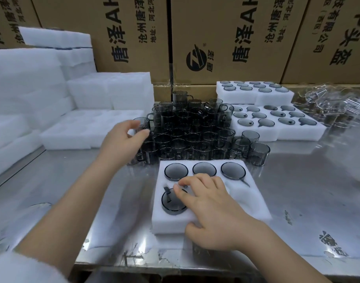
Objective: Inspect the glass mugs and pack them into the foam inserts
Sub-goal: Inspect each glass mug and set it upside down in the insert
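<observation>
Steel table [307,190], cardboard boxes [226,27] behind.

Smoky grey glass mugs [187,127]; white foam insert [254,201]; brown cartons [226,27], black print; silver table [297,190].

Left sleeve: white, fuzzy, soft-napped fabric [22,268] filling the lower left corner of the frame; its cuff edge is blurred.
Left forearm: bare [73,201] from the cuff onward, seen from the lower left toward the centre of the frame.
Left hand: bare [122,141], left of centre.
Right forearm: bare [287,260] all the way to the bottom edge at the lower right.
Right hand: bare [213,213], lower centre; the nails are too blurred to tell their finish.
</observation>
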